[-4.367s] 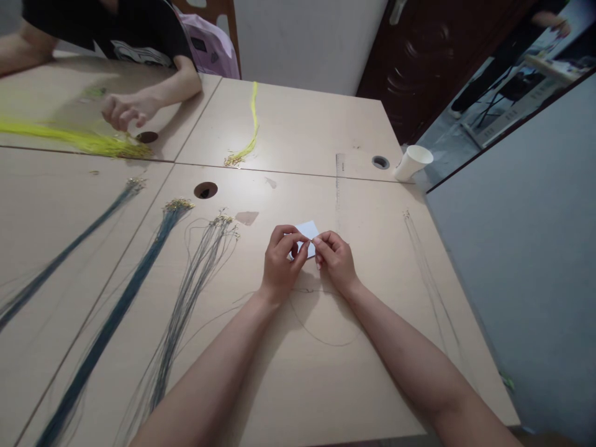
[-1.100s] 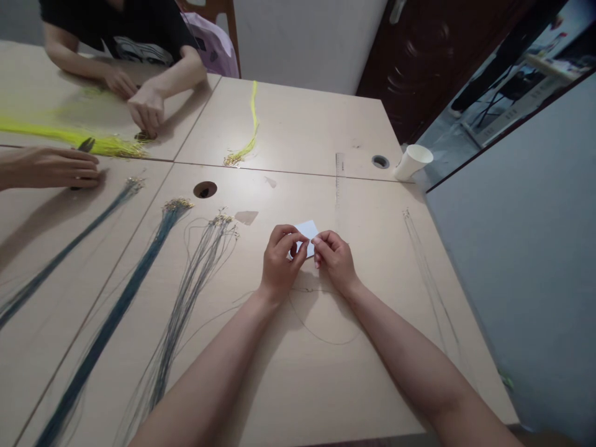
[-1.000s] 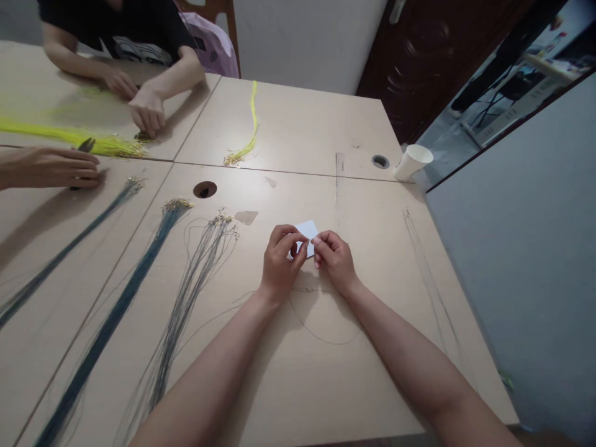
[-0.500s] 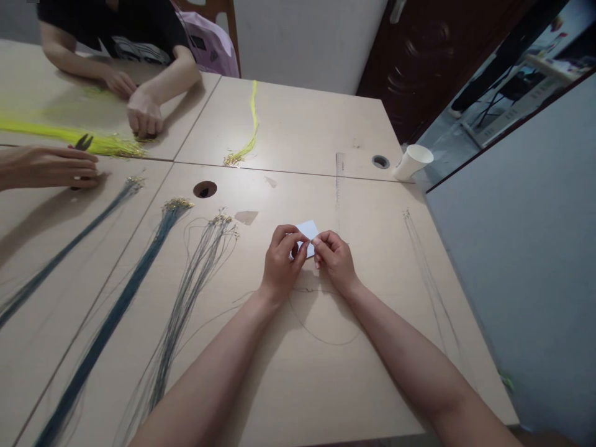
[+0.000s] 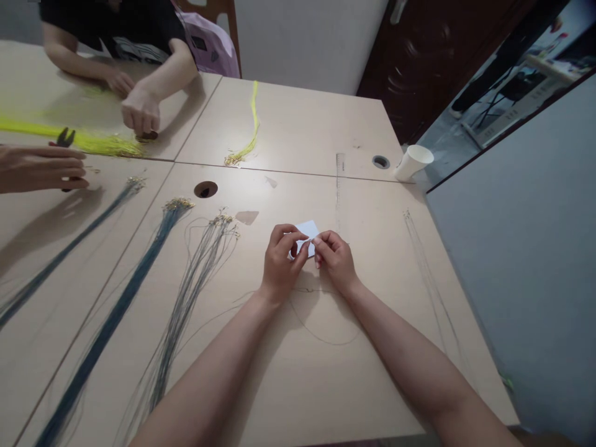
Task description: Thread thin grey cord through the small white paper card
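Fingertips of left hand and right hand pinched together on thin dark looped cord over small white paper square, mid pale wooden table; white paper cup at two o'clock, grey-blue cord bundles at nine.

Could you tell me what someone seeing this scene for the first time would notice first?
Probably the left hand and right hand, pinched together at the table's middle over a small white card, with a thin cord looping below them. To the left, long bundles of dark blue cords fan across the table, and bright yellow cords lie at the far left beside other people's hands.
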`<state>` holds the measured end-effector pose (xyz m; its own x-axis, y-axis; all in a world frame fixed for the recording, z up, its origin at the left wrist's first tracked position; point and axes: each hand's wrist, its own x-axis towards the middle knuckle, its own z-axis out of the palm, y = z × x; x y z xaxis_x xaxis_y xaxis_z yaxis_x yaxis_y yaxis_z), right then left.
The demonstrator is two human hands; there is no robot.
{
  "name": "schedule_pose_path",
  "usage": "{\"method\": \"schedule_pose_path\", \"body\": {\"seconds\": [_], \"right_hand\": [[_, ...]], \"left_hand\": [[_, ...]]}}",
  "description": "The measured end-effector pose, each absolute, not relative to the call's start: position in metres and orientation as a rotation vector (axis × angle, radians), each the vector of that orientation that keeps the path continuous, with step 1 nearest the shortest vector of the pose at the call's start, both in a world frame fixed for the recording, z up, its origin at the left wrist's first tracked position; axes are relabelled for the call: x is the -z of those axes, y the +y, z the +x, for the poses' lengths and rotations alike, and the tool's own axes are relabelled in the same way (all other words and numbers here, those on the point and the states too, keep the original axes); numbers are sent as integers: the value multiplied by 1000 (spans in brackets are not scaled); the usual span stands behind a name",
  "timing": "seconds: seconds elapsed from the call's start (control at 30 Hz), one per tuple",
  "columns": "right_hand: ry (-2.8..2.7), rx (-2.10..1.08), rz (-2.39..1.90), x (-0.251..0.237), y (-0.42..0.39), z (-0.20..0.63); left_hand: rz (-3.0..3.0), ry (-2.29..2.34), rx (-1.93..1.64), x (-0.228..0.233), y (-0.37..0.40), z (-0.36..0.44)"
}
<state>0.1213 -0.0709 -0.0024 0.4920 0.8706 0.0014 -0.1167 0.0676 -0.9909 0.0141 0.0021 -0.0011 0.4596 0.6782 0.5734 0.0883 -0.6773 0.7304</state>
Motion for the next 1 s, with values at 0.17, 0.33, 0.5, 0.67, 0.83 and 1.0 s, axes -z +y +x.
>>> {"method": "schedule_pose_path", "body": {"seconds": [0.17, 0.33, 0.5, 0.67, 0.83, 1.0], "right_hand": [[-771, -858, -1317, 2, -72, 120], [-755, -839, -1379, 2, -78, 114], [-796, -806, -1456, 2, -85, 112], [-821, -763, -1552, 6, -90, 112], [-803, -779, -1585, 9, -92, 111], [-823, -791, -1624, 8, -94, 111]], "left_hand": [[2048, 604, -1191, 2, 1, 13], [2039, 622, -1154, 3, -4, 8], [1970, 623, -1115, 6, -9, 5], [1943, 635, -1058, 6, -14, 2], [1953, 674, -991, 7, -17, 0], [1946, 703, -988, 7, -18, 0]]}}
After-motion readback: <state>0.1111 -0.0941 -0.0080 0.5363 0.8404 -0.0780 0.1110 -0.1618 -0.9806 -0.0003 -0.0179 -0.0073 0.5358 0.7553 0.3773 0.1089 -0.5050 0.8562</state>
